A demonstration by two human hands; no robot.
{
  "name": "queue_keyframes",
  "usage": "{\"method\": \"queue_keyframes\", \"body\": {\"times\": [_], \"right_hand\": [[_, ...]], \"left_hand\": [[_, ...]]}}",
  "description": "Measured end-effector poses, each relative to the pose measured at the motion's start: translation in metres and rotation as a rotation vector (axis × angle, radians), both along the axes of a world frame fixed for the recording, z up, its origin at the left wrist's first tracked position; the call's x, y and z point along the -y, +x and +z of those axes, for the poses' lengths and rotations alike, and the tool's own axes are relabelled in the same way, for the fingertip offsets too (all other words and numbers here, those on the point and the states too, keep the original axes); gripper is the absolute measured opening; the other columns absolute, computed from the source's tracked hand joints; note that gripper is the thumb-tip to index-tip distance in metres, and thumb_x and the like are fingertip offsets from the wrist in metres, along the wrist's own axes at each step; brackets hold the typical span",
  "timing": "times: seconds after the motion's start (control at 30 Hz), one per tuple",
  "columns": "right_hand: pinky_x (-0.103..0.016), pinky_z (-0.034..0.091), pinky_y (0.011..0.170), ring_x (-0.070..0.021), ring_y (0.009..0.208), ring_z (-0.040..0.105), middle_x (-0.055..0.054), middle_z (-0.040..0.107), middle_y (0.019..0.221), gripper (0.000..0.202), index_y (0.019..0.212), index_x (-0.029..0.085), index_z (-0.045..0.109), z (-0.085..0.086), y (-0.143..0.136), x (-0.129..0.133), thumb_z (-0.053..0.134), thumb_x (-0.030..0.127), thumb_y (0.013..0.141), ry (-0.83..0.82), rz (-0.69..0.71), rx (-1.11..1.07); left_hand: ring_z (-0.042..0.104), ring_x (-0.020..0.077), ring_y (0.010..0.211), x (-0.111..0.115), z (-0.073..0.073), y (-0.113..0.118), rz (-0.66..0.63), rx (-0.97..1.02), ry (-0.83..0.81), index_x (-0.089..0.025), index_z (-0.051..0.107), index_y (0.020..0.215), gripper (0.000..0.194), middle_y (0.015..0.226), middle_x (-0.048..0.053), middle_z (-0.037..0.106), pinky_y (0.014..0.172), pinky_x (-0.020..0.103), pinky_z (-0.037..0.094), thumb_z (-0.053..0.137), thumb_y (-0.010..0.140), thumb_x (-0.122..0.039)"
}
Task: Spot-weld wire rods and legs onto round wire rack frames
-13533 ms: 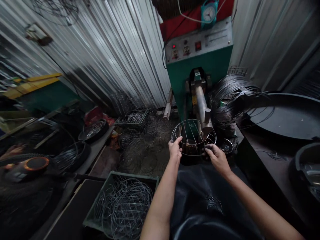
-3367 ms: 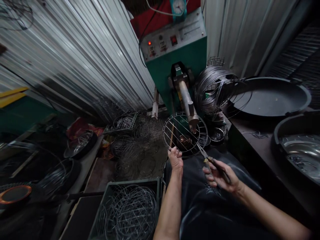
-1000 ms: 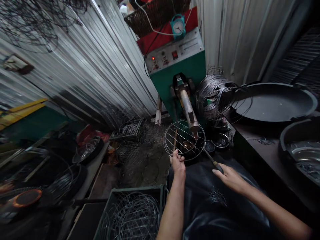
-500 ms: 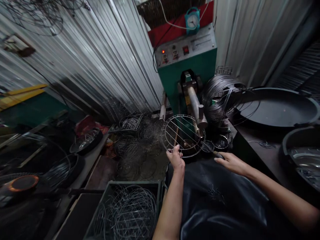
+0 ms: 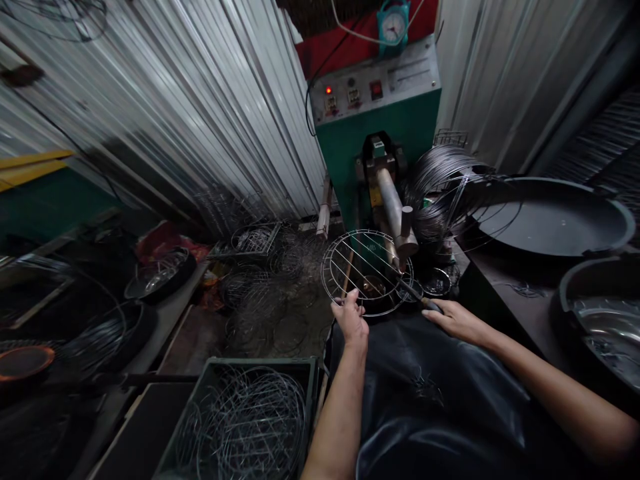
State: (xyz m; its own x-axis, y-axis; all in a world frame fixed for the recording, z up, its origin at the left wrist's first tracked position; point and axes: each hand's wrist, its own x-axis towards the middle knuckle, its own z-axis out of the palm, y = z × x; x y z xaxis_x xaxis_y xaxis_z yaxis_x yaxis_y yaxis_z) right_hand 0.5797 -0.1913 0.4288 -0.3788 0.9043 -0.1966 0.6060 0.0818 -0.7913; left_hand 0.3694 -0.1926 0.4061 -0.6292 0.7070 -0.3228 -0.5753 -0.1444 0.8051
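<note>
My left hand point(image 5: 351, 317) is closed on the near rim of a round wire rack point(image 5: 345, 265), which has two rings and several parallel wires across it. The rack's right edge lies at the electrode tip of a green spot-welding machine point(image 5: 400, 235). In my right hand point(image 5: 453, 320) is a slim tool with a dark handle point(image 5: 429, 305), perhaps pliers or tweezers. Its thin metal tip reaches the rack's right rim, by the electrode. A dark apron point(image 5: 450, 413) covers my lap, with a few small bent wire pieces point(image 5: 427, 385) lying on it.
A green crate point(image 5: 313, 380) full of wire rings stands at lower left. A wire coil point(image 5: 443, 183) sits right of the machine, beside a wide dark pan point(image 5: 555, 220) and a deeper one point(image 5: 565, 307). Wire racks point(image 5: 257, 287) lie on the floor.
My view has shifted slightly. The right hand and its tool have moved a little to the left; the left hand keeps its grip, and the rack stays at the electrode.
</note>
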Motion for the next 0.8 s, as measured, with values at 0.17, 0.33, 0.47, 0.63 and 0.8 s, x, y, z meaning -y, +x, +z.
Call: {"method": "queue_keyframes", "body": {"times": [0.17,0.33,0.47,0.63,0.8], "right_hand": [[-0.028,0.044,0.067,-0.0213,0.073,0.055,-0.005,0.061,0.072,0.030,0.077,0.018,0.058,0.005,0.001,-0.004,0.048,0.045,0.077,0.023,0.045,0.058],[-0.028,0.043,0.064,-0.0198,0.068,0.055,-0.005,0.060,0.071,0.029,0.073,0.017,0.055,0.013,0.002,-0.010,0.043,0.042,0.079,0.043,0.131,0.148],[-0.027,0.041,0.057,-0.0180,0.059,0.054,-0.004,0.058,0.063,0.024,0.066,0.017,0.055,0.029,-0.001,-0.015,0.049,0.037,0.076,-0.063,0.126,0.237],[-0.028,0.041,0.046,-0.0160,0.046,0.051,-0.004,0.055,0.053,0.028,0.054,0.017,0.055,0.042,-0.021,-0.023,0.054,0.036,0.074,-0.584,0.074,0.236],[-0.032,0.046,0.047,-0.0187,0.046,0.055,-0.003,0.054,0.049,0.025,0.061,0.017,0.057,0.034,-0.023,-0.037,0.061,0.040,0.071,-1.050,0.052,0.088]], "left_hand": [[0.026,0.0004,0.038,-0.005,0.002,-0.007,-0.028,-0.015,0.036,-0.024,0.025,0.079,0.051,0.060,-0.012,0.034,0.037,0.014,0.020,0.070,0.053,-0.021],[0.027,0.0007,0.040,-0.013,0.004,-0.016,-0.071,-0.063,0.084,-0.024,0.026,0.078,0.051,0.061,-0.011,0.028,0.038,0.014,0.020,0.070,0.053,-0.019],[0.029,0.0009,0.045,-0.015,0.011,-0.017,-0.080,-0.226,0.180,-0.023,0.027,0.076,0.051,0.064,-0.009,0.028,0.041,0.013,0.024,0.071,0.051,-0.016],[0.028,0.0006,0.048,0.001,0.010,-0.023,-0.211,-0.525,0.180,-0.021,0.035,0.077,0.049,0.066,-0.008,0.031,0.045,0.012,0.026,0.074,0.048,-0.011],[0.027,0.0006,0.047,0.017,-0.012,-0.039,-0.343,-0.510,0.115,-0.021,0.038,0.080,0.049,0.067,-0.008,0.032,0.044,0.012,0.025,0.075,0.050,-0.013]]}}
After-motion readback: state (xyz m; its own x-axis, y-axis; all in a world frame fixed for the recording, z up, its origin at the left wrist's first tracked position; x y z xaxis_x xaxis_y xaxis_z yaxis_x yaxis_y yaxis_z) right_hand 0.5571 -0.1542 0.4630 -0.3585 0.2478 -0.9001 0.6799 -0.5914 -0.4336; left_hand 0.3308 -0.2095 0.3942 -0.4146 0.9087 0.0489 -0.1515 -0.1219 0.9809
